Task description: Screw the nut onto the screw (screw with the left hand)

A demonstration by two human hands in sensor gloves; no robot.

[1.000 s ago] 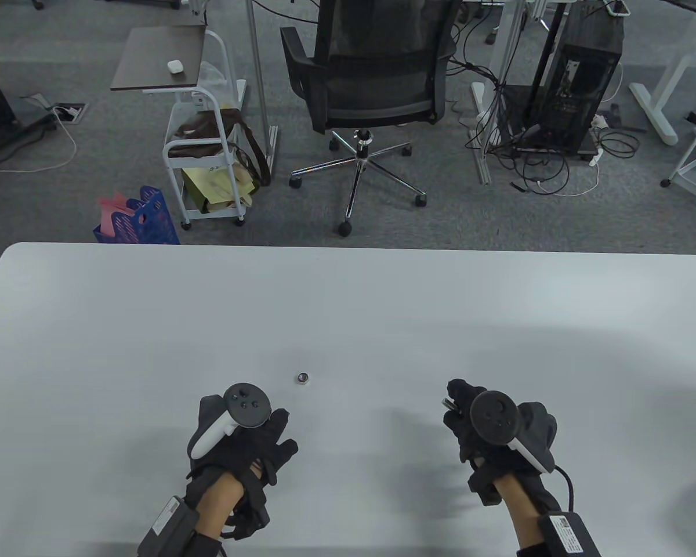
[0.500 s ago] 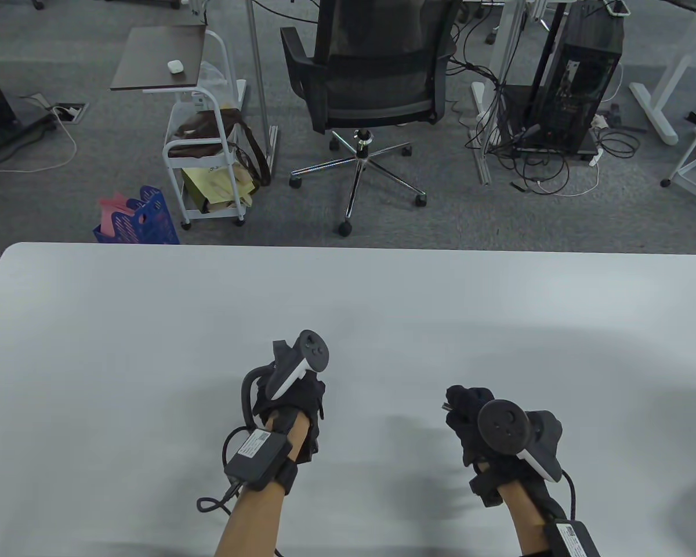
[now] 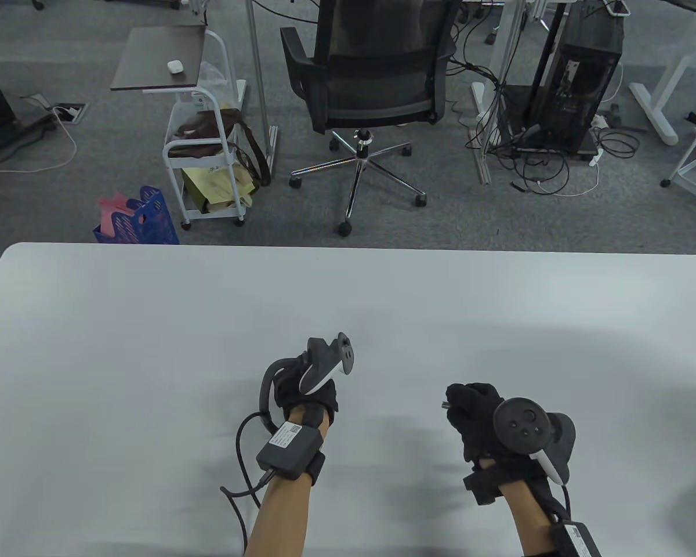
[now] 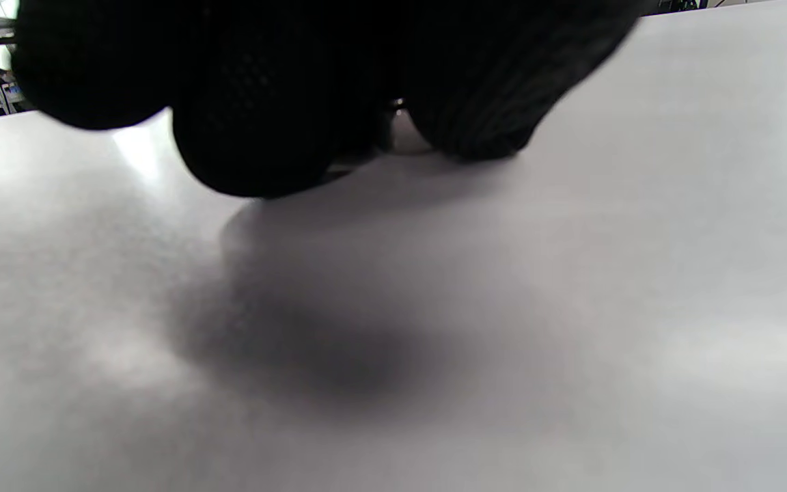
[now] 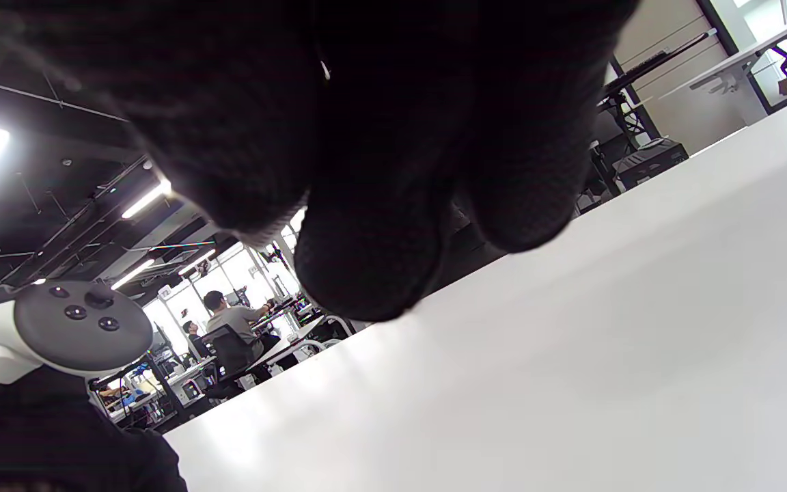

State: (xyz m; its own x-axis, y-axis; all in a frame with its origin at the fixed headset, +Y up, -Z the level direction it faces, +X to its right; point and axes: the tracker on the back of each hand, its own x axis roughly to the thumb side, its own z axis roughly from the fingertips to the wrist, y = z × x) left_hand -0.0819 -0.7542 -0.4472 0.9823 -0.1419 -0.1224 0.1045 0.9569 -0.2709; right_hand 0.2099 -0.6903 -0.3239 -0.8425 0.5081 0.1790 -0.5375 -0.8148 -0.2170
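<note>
L hand (image 3: 307, 391) is down on the table (image 3: 151, 348) near the front edge, about mid-width, fingers bunched over the spot where the nut sits. From the table view the nut is hidden under the glove. In the left wrist view a small shiny bit, prob. the nut (image 4: 399, 119), shows between the fingertips (image 4: 257, 150), low against the table surface. Fingers look drawn together around it, but can't tell if it's actually pinched or lifted yet.

R hand (image 3: 475, 415) is well apart to the right, also near the front edge, curled closed around the screw (image 3: 444, 405). Only a short metal stub pokes out of the fist on the side facing the L hand. Right wrist view shows just bunched glove, no screw visible.

Key relation: screw's long axis lies roughly horizontal, along the table's front edge, w/ the exposed end aimed left toward the L hand. So the nut has to come across rightward and meet that tip w/ its hole lined up on the same axis. L hand is the one at the nut, R only holds steady.

Judgement: grasp stage, threading not yet begun. Risk: small nut slipping from thick glove tips, or cross-threading if tilted.
</note>
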